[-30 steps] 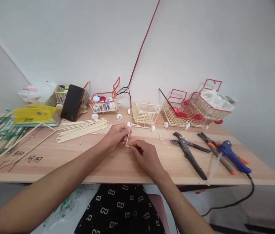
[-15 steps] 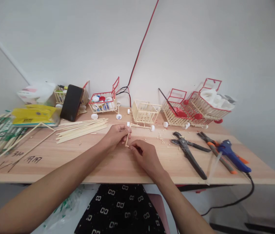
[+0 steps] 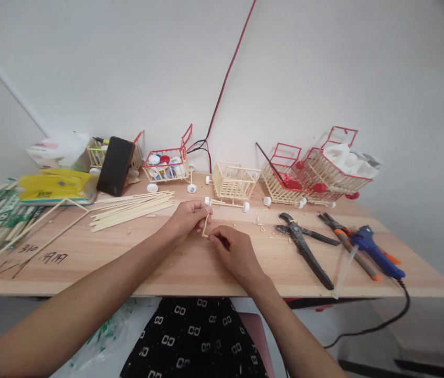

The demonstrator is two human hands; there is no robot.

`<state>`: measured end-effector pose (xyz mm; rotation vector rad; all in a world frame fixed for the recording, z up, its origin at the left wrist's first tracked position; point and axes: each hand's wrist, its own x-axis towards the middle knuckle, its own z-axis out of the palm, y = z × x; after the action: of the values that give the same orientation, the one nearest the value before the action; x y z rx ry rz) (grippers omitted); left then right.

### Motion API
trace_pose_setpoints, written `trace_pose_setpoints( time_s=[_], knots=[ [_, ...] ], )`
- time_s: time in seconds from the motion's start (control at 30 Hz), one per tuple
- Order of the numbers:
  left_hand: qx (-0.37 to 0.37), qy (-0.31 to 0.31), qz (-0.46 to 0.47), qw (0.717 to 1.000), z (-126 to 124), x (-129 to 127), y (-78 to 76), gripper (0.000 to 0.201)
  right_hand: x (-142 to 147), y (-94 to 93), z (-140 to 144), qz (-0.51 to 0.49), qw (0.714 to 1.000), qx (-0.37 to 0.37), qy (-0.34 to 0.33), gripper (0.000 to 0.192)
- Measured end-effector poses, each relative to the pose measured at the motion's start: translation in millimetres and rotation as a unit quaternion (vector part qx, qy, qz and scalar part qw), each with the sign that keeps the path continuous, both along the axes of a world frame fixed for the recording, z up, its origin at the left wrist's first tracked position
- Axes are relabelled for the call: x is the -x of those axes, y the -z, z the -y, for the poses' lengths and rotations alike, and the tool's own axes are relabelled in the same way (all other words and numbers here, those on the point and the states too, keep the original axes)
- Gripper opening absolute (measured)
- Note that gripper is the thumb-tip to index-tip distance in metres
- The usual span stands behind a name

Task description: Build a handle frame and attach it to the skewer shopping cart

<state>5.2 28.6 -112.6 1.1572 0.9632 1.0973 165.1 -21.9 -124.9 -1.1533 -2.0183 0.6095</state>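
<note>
Over the near edge of the desk (image 3: 190, 273), the left hand (image 3: 185, 220) and right hand (image 3: 235, 252) each pinch one end of a short bamboo stick (image 3: 205, 227), grips narrow and closed on it. Just beyond stands an unpainted stick cart (image 3: 233, 184) with wheels on but, by the look of it, no handle yet. Loose sticks (image 3: 131, 206) lie left; finished red-trimmed carts (image 3: 316, 173) line the wall.

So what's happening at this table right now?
A person sits at a wooden table and pinches a short wooden stick between both hands: the left hand grips its upper end, the right hand its lower end. Just behind stands an unpainted stick cart, with red-trimmed carts to its right. Loose sticks lie at left; pliers and a blue glue gun lie at right, untouched.
</note>
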Motion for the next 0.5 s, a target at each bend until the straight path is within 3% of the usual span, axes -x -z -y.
trace_pose_setpoints(
  time_s=[0.5],
  knots=[
    [-0.002, 0.0, 0.001, 1.0, 0.0, -0.5, -1.4, 0.025, 0.4, 0.8, -0.3, -0.004, 1.0, 0.001, 0.002, 0.014]
  ],
)
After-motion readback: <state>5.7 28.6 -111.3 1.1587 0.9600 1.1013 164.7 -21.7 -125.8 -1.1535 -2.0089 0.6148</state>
